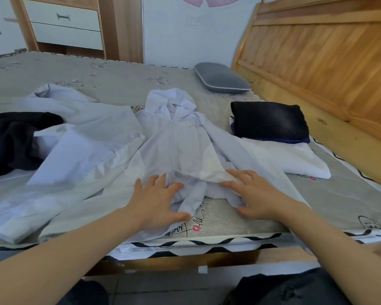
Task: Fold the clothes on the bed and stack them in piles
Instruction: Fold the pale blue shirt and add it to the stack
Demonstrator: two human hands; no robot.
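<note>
Both hands, left (158,199) and right (253,192), fingers spread flat, clamping nothing, press the hoodie's (180,137) bunched hem at the bed (229,221) edge, likely smoothing it for folding.

Grey pillow (222,78) beside wooden headboard (317,53)

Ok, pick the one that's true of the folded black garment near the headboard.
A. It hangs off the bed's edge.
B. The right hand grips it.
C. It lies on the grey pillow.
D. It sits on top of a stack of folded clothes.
D: the folded black garment rests on a dark blue layer and a folded white piece, apart from the grey pillow and both hands.
</note>
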